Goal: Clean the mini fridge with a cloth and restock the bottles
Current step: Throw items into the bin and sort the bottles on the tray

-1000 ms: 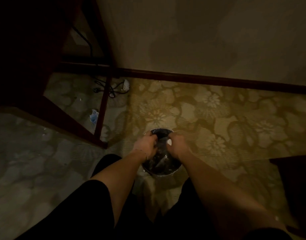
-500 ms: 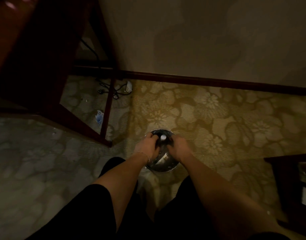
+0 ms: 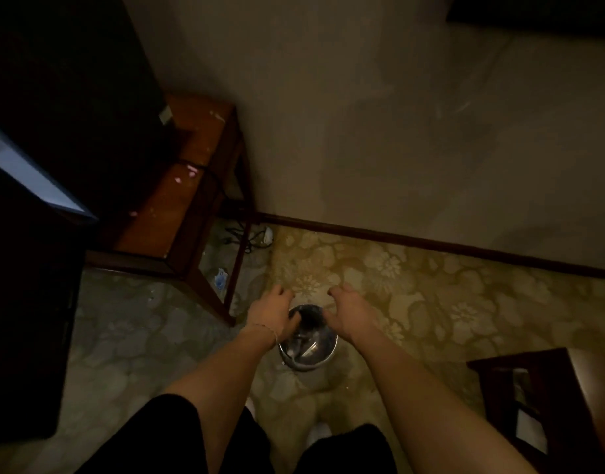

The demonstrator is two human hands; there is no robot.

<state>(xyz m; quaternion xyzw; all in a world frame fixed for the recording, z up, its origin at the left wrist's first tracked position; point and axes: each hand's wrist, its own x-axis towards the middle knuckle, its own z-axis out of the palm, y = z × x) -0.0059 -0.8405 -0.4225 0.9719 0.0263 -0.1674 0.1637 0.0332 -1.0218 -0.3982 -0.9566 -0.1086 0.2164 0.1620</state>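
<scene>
Both hands are over the small round shiny metal waste bin (image 3: 308, 343) standing on the floral beige-and-gold carpet (image 3: 431, 302), and that bin is our landmark. The left hand (image 3: 272, 314), a thin bracelet at its wrist, hangs above the bin's left rim with fingers loosely curled and nothing visible in them; whether it touches the rim, the dim light won't say. The right hand (image 3: 350, 311) hovers over the right rim, fingers relaxed and bent downward, gripping nothing. Inside the bin there is a dark liner and some pale, glinting shapes, too murky to name. No cloth and no bottle can be made out clearly anywhere in this light. To the upper left of the bin stands a low reddish-brown wooden counter (image 3: 191, 186) with pale specks on its top, and on it a large black box-shaped cabinet (image 3: 72, 97), possibly the mini fridge, though too dark to be sure. Beyond the bin, near the dark wooden skirting board (image 3: 431, 241), a tangle of black cable with a white plug (image 3: 256, 236) lies on the carpet. Between counter legs and bin sits a small crumpled blue-white scrap (image 3: 220, 278). Right of the bin, the corner of a dark brown wooden side table (image 3: 533, 367) pokes in.
</scene>
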